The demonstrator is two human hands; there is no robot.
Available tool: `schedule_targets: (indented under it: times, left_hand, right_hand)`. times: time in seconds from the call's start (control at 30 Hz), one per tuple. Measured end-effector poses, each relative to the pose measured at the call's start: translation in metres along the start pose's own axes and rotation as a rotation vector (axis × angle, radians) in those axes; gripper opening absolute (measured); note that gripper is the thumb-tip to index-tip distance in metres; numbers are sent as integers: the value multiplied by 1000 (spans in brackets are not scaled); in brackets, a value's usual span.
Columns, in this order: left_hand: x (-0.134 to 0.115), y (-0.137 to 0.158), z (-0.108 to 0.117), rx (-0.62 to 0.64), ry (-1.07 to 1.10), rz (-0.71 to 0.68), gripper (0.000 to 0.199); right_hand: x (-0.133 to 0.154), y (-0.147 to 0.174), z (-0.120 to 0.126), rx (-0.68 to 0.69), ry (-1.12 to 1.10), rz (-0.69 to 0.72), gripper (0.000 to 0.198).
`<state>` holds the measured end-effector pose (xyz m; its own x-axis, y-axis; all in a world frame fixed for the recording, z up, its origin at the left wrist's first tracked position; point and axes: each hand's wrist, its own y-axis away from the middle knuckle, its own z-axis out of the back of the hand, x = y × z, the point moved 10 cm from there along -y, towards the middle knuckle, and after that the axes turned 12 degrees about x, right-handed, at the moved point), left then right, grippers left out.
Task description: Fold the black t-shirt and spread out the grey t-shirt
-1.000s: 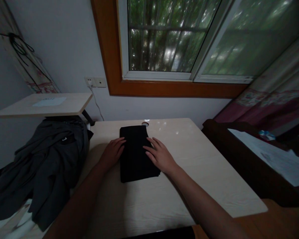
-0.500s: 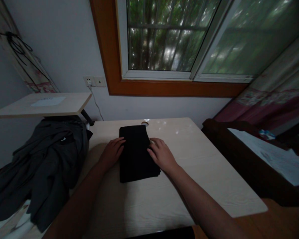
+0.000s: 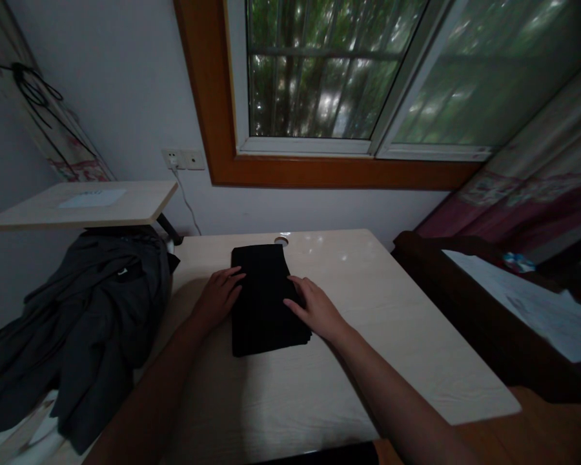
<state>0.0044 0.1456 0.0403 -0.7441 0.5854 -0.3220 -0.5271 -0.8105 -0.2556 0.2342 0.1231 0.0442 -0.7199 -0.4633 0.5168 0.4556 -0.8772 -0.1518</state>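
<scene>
A folded black cloth [image 3: 264,303] lies flat as a rectangle on the pale wooden table [image 3: 397,361], with several layers showing at its lower right corner. My left hand [image 3: 217,298] rests at its left edge, fingers stretched over onto the top. At the right edge is my right hand [image 3: 317,310], thumb on the cloth and forefinger apart from it along the side; the other fingers are partly hidden. Neither hand grips the cloth.
Dark grey garments [image 3: 101,303] hang in a heap at the left, below a raised shelf [image 3: 150,200] with a paper [image 3: 93,197] on it. A round cable hole [image 3: 281,241] lies near the table's back edge. On the right, a dark brown surface [image 3: 445,310] bears a large sheet [image 3: 527,297].
My right hand has shifted slightly, its thumb and forefinger now wider apart at the cloth's right edge. My left hand and the cloth have hardly moved.
</scene>
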Motion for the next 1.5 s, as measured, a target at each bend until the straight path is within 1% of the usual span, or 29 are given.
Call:
schedule_targets:
  times: [0.1, 0.2, 0.3, 0.43, 0.6, 0.7, 0.77, 0.83, 0.9, 0.97, 1.0, 1.07, 1.2, 1.3, 1.5]
  left_hand:
    - [2, 0, -1, 4, 4, 12, 36]
    - [3, 0, -2, 7, 18, 22, 36]
    - [2, 1, -2, 3, 29, 25, 36]
    - [2, 1, -2, 4, 25, 22, 36]
    - [4, 1, -3, 11, 24, 18, 36]
    - [4, 1, -2, 13, 32, 24, 35]
    - [4, 1, -2, 10, 42, 29, 35]
    - [4, 1, -1, 6, 55, 32, 35]
    - [4, 1, 0, 6, 74, 39, 35]
    - [5, 1, 1, 6, 105, 48, 35]
    - [5, 2, 2, 3, 126, 52, 34]
    - [6, 2, 4, -15, 169, 60, 34]
    - [12, 4, 10, -96, 220, 87, 31]
    - [16, 4, 13, -149, 247, 114, 29]
    - [23, 4, 13, -162, 315, 167, 29]
  right_hand:
    - [-3, 1, -5, 60, -19, 8, 64]
    - [-13, 2, -7, 114, -105, 21, 74]
    - [-20, 4, -9, 219, -218, 44, 84]
    - [-20, 10, -8, 336, -296, 94, 99]
    - [-23, 17, -9, 441, -401, 116, 103]
    - [-27, 18, -12, 471, -526, 112, 102]
    - [-32, 15, -9, 418, -631, 91, 91]
    - [-41, 10, -3, 296, -700, 43, 72]
    - [-54, 7, 5, 136, -704, -39, 57]
    - [-62, 6, 8, 12, -651, -121, 52]
    - [-64, 6, 9, -24, -622, -149, 51]
    - [-61, 4, 5, -46, -573, -168, 50]
    - [-47, -1, -2, -43, -484, -145, 49]
    - [-44, -2, -6, -37, -488, -166, 53]
    - [-43, -2, -12, -22, -491, -195, 64]
